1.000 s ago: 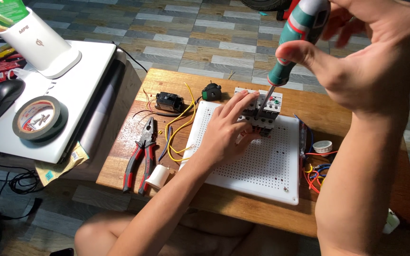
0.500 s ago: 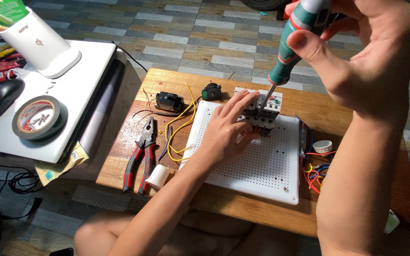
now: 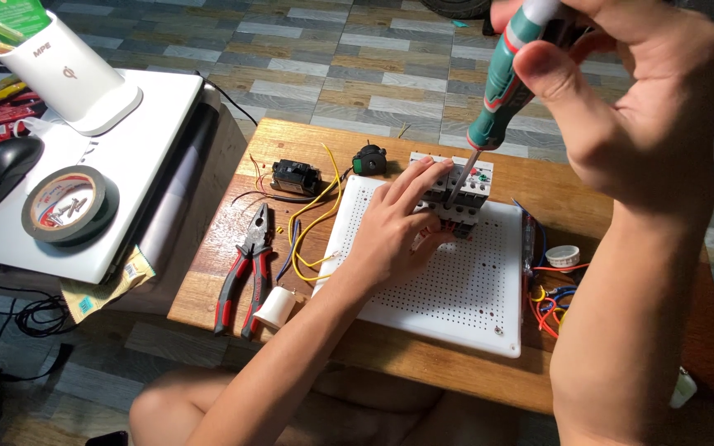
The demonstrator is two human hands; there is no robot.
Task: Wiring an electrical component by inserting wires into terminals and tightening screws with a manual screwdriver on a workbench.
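pens and a green card stand in a white holder [image 3: 72, 78] at the far left, on a closed white laptop [image 3: 138, 149]. beside it lie a black mouse [image 3: 6, 165] and a roll of dark tape [image 3: 68, 202], with small screws inside the roll's core. red packets sit at the left edge, and black cables trail on the floor under the laptop.

next comes the low wooden table [image 3: 225, 272]. red-handled pliers [image 3: 245, 268] lie on it near a small white plug [image 3: 274, 307]; loose yellow wires [image 3: 311, 223] curl between a black switch block [image 3: 295, 176] and a green-faced round button [image 3: 368, 158]. a white perforated board [image 3: 456, 289] covers the table's middle.

the left hand [image 3: 394, 231] lies flat-fingered on the board, fingertips pressing on a grey and white relay block [image 3: 460, 194] at the board's far edge, steadying it without closing round it. the right hand [image 3: 621, 107] is clenched on the green-handled screwdriver [image 3: 502, 91], whose tip meets the top of the relay block; this raised hand and forearm hide the table's right part.

right of the board lie a tangle of coloured wires [image 3: 549, 297] and a small white cap [image 3: 564, 256]. the floor is grey and brown plank-pattern tile, and a bare knee shows under the table's near edge.
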